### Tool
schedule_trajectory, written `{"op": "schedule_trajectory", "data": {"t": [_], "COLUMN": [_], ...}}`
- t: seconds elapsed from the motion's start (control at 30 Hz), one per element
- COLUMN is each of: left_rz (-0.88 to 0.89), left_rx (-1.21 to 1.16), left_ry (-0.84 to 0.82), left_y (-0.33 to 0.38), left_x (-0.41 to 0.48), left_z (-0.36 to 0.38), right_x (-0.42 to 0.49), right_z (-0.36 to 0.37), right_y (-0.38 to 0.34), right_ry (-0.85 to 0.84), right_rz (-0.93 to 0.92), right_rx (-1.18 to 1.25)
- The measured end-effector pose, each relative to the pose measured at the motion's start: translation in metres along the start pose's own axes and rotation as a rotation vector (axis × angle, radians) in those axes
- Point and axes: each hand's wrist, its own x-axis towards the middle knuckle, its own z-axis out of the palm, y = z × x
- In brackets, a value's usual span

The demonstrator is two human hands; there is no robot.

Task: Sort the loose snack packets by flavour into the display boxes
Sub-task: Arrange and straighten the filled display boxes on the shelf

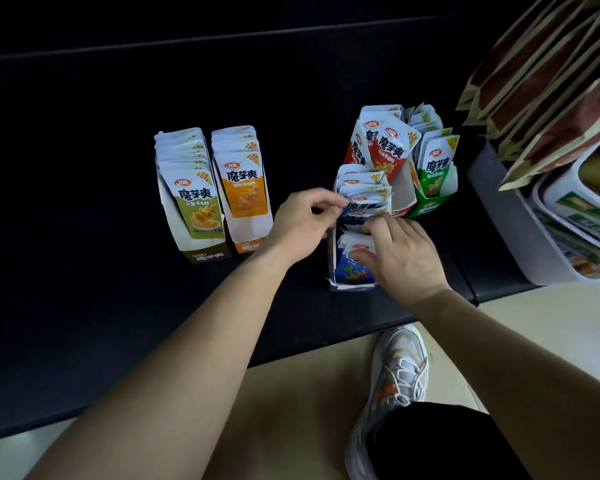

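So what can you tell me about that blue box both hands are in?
The blue box is an open-topped blue-and-white cardboard display carton with a low-cut front, standing upright on the dark surface, nearest the person. A row of upright blue-and-white packets fills it. The left hand pinches packets mid-row; the right hand grips the front ones. Its near bottom corner looks frayed.

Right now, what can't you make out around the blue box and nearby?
Head view only:
- Blue box packets: middle ones covered by left hand and right hand.
- Red box label: hidden behind those packets.
- Brown bags: cut off by right edge.
- Flavour small print: too small.
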Motion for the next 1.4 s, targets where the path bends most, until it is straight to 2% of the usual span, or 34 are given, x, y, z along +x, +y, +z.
{"op": "schedule_trajectory", "data": {"t": [0.23,0.67,0.8,1.07,1.4], "left_rz": [0.096,0.153,0.145,0.132,0.083], "left_rx": [0.191,0.293,0.261,0.198,0.049], "left_ry": [0.064,0.125,0.144,0.069,0.022], "left_y": [-0.001,-0.004,-0.001,-0.002,-0.005], "left_x": [0.009,0.016,0.015,0.013,0.013], "left_z": [0.007,0.014,0.012,0.012,0.003], "right_x": [-0.001,0.005,0.007,0.01,0.014], "right_z": [0.004,0.003,0.0,0.002,0.004], "right_y": [0.0,0.001,-0.002,0.0,0.004], "right_ry": [0.008,-0.046,-0.009,-0.052,-0.015], "right_rz": [0.005,0.058,0.08,0.039,0.022], "right_rx": [0.021,-0.045,-0.157,-0.191,-0.074]}}
